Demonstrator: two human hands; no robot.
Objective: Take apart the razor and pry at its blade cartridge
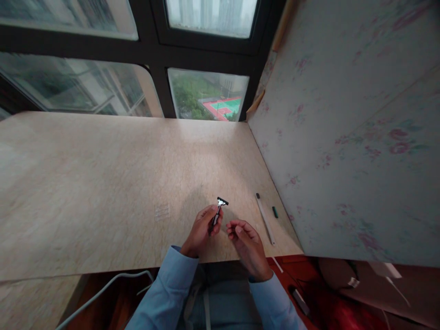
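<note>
My left hand [201,230] is closed round the dark handle of a razor [215,217]. The razor's head points up and away from me, above the tabletop. Just to the right, apart from the razor, my right hand [246,240] has its fingers curled and its thumb against them. Whether anything small sits in that pinch is hidden. A slim white stick with a dark end [265,218] lies right of my right hand. Beyond it is a short dark green piece [275,211]. Left of my left hand rests a small clear plastic piece [162,211].
The pale marbled tabletop [103,183] runs to dark-framed windows [209,57] at the back. A flowered wall [343,137] bounds its right side. Below the front edge, a white cable [103,285] hangs at left, and reddish flooring [330,302] with cords shows at right.
</note>
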